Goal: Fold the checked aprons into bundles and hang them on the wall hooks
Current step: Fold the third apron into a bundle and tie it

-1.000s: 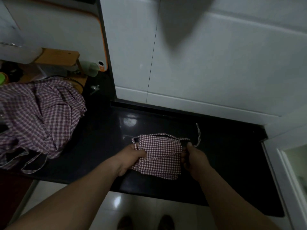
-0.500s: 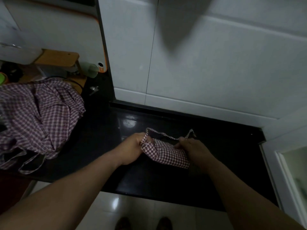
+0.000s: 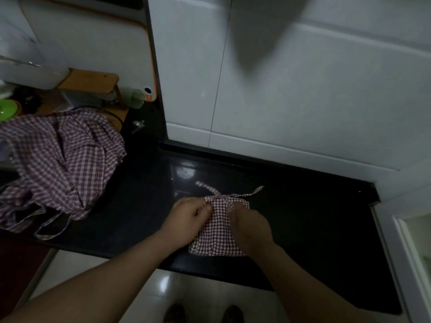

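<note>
A small folded red-and-white checked apron bundle (image 3: 215,234) lies on the black counter (image 3: 303,217) near its front edge. My left hand (image 3: 189,216) pinches the bundle's upper left corner. My right hand (image 3: 250,227) grips the bundle's right side, fingers curled over the cloth. Two thin apron straps (image 3: 247,194) trail from the bundle's top toward the wall. No wall hooks are in sight.
A loose heap of checked aprons (image 3: 60,164) covers the counter's left end, straps hanging over the edge. Behind it stand a wooden stool-like stand (image 3: 91,81), a green bowl (image 3: 8,109) and a pale cup (image 3: 136,97). White tiled wall (image 3: 303,101) rises behind the counter.
The bundle was lifted and folded over between both hands, and now lies flat again as a narrower packet. My hands have moved closer together on its top. The straps have shifted.
</note>
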